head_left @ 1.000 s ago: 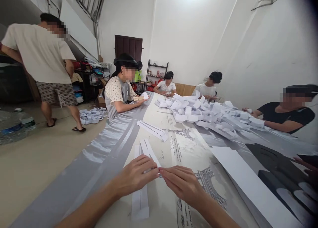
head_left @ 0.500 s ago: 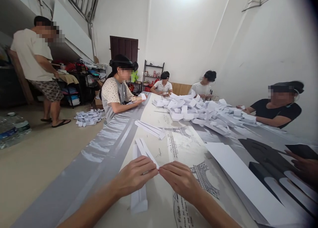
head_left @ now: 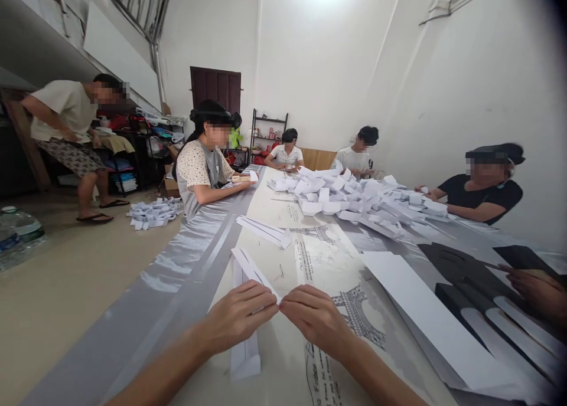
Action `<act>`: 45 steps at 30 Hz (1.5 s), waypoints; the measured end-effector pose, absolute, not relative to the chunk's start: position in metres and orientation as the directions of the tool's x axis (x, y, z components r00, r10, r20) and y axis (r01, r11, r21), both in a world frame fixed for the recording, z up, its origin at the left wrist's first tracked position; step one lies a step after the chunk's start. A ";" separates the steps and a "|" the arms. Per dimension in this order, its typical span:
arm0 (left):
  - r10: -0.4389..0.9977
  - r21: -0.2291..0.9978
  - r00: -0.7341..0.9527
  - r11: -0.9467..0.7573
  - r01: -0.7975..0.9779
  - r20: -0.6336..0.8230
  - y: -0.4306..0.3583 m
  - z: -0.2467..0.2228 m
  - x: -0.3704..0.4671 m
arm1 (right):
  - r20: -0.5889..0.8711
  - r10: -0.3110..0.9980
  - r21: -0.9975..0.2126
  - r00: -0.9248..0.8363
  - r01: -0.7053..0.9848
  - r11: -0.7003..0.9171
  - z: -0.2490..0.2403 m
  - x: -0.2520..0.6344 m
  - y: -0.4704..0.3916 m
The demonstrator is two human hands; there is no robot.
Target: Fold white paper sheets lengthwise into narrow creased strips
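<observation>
My left hand [head_left: 241, 314] and my right hand [head_left: 314, 317] meet fingertip to fingertip over the table, both with fingers pressed together. Between them they pinch the near end of a narrow white paper strip [head_left: 250, 267], which slants up to the left. Beneath my left hand lies another folded white paper piece [head_left: 245, 359], partly covered by the hand. More long strips [head_left: 264, 231] rest farther up on the printed tablecloth [head_left: 310, 264].
A large heap of folded white papers [head_left: 349, 196] covers the table's far middle. White sheets [head_left: 425, 311] and dark sheets [head_left: 456, 264] lie at right, near another person's hand [head_left: 531, 285]. Several people sit around; one bends near a floor paper pile [head_left: 155, 212].
The standing person at left has bent forward. The view has shifted slightly, and the strip's far end now lies a little farther left. My hands keep their fingertips together.
</observation>
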State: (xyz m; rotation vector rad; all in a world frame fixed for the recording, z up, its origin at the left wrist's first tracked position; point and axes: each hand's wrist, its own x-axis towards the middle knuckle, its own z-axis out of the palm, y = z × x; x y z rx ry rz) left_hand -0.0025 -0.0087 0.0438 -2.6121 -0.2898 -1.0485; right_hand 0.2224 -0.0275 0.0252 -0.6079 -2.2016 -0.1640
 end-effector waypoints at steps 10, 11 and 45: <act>0.117 -0.179 0.710 -0.928 0.328 0.694 -0.006 0.039 -0.002 | 0.675 0.382 0.034 -0.631 0.543 0.839 0.032 0.231 -0.028; 0.126 -0.173 0.710 -0.927 0.333 0.693 -0.005 0.039 -0.002 | 0.668 0.380 0.047 -0.640 0.546 0.837 0.031 0.231 -0.029; 0.106 -0.247 0.767 -0.911 0.330 0.633 -0.006 0.032 0.002 | 0.598 0.425 0.046 -0.679 0.559 0.828 0.021 0.227 -0.028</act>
